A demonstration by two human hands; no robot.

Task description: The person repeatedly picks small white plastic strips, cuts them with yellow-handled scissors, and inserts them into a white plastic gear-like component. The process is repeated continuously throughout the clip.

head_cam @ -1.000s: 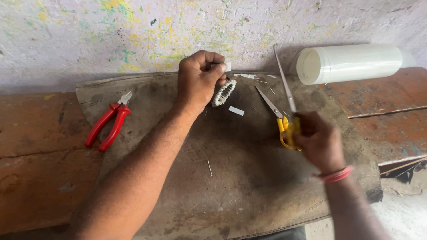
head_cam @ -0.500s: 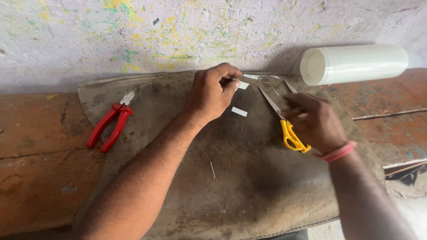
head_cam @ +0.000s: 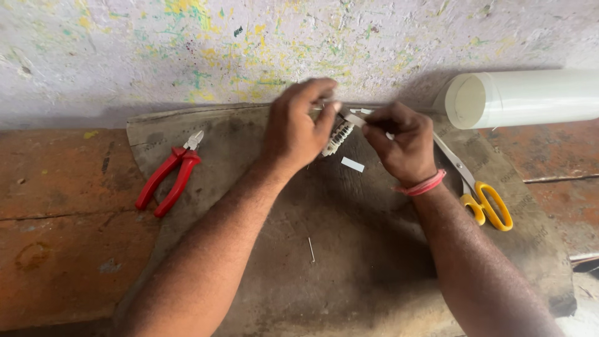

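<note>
two hands meet over a small white toothed part on a worn mat

the left hand (head_cam: 296, 128) and right hand (head_cam: 399, 140) pinch the small white ridged part (head_cam: 337, 138) above the grey-brown mat (head_cam: 349, 262). red-handled pliers (head_cam: 170, 175) lie at the mat's left edge, yellow-handled scissors (head_cam: 480, 193) lie just right of the right wrist, and a white plastic cylinder (head_cam: 524, 98) lies by the paint-flecked wall (head_cam: 187, 50).

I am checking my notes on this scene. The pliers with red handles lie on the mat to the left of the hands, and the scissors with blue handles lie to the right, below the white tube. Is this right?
Not quite: the head view shows the scissors with yellow handles, not blue. The rest holds: the red-handled pliers lie on the mat to the left of the hands, and the scissors lie to the right, below the white tube.
</note>
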